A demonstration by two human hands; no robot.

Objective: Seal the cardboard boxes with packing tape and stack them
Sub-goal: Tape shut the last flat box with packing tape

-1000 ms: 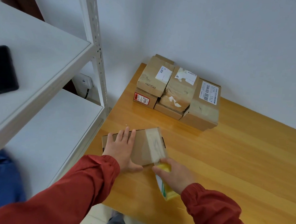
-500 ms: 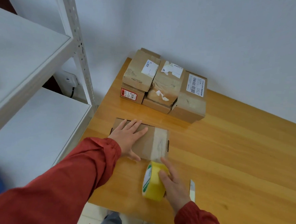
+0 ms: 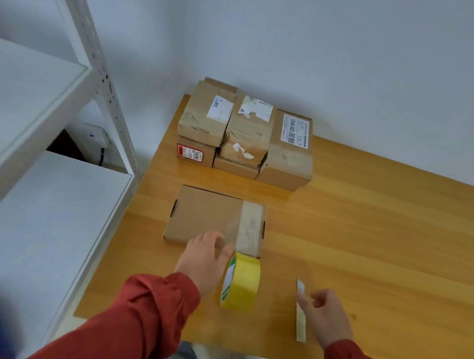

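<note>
A flat cardboard box (image 3: 206, 216) lies on the wooden table (image 3: 364, 241), with a strip of tape across its right end. A yellow tape roll (image 3: 241, 281) stands on edge right in front of the box, its tape still running up onto the strip. My left hand (image 3: 202, 260) reaches to the box's front edge, just left of the roll; its fingers are blurred. My right hand (image 3: 326, 315) hovers low over the table with loosely curled fingers, beside a slim cutter (image 3: 301, 311) that lies flat. A pile of sealed boxes (image 3: 246, 136) sits against the wall.
White metal shelving (image 3: 52, 169) stands to the left of the table, its post close to the table's left edge. The table's near edge runs just below both hands. Bare wood stretches to the right of the boxes.
My right hand let go of the tape roll and moved right to the cutter. My left hand slid off the box top down to its front edge by the roll.
</note>
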